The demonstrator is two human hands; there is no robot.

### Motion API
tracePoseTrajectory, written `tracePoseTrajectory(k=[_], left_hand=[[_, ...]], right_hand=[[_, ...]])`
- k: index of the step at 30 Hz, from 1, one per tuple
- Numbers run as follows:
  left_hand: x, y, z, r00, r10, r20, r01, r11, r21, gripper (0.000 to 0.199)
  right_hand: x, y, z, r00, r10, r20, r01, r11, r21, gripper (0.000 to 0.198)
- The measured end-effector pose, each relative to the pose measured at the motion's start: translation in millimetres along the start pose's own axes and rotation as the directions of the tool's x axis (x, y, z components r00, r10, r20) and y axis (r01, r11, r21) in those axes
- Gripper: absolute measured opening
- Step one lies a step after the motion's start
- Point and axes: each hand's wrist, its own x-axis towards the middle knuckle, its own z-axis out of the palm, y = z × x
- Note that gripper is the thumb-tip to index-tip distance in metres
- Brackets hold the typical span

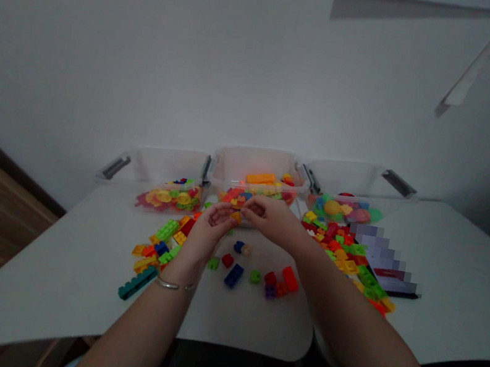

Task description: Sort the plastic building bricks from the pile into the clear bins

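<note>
My left hand is closed on a small yellow-orange toy brick, held at the fingertips above the table. Close against it, my right hand pinches with thumb and forefinger; whatever those fingers hold is too small and dim to make out. Below the hands lie a blue brick, a red brick, a green brick and a small dark-blue and beige piece. An orange-red brick rests by my right forearm, with red and purple pieces beside it.
Three clear plastic boxes stand along the wall: a left box, a middle box and a right box, each holding colourful pieces. Loose bricks spread left and right of my arms. A partly blurred flat dark-edged item lies at right.
</note>
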Motion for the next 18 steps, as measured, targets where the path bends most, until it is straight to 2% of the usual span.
tracePoseTrajectory(k=[3, 5, 7, 10, 13, 18], left_hand=[[1, -2, -3, 0.975, 0.223, 0.023, -0.222, 0.948, 0.229, 0.034], [-1, -1, -4, 0.932, 0.355, 0.074, -0.351, 0.835, 0.423, 0.025], [-3, 1, -4, 0.885, 0.443, 0.144, -0.438, 0.684, 0.584, 0.021], [-5, 6, -3, 0.838, 0.496, 0.227, -0.501, 0.536, 0.679, 0.019], [-6, 7, -2, 0.835, 0.497, 0.237, -0.505, 0.519, 0.689, 0.02], [-5, 2, -1, 0.872, 0.452, 0.189, -0.465, 0.642, 0.61, 0.027]], right_hand=[[4, 12, 19, 0.997, 0.075, 0.03, -0.078, 0.99, 0.118, 0.014], [7, 20, 28, 0.991, 0.123, 0.058, -0.133, 0.969, 0.208, 0.013], [10, 24, 32, 0.977, 0.185, 0.106, -0.21, 0.922, 0.325, 0.011], [12, 22, 31, 0.942, 0.27, 0.201, -0.334, 0.824, 0.457, 0.011], [12, 17, 26, 0.929, 0.288, 0.233, -0.369, 0.774, 0.514, 0.013], [12, 16, 23, 0.932, 0.276, 0.235, -0.361, 0.751, 0.553, 0.009]])
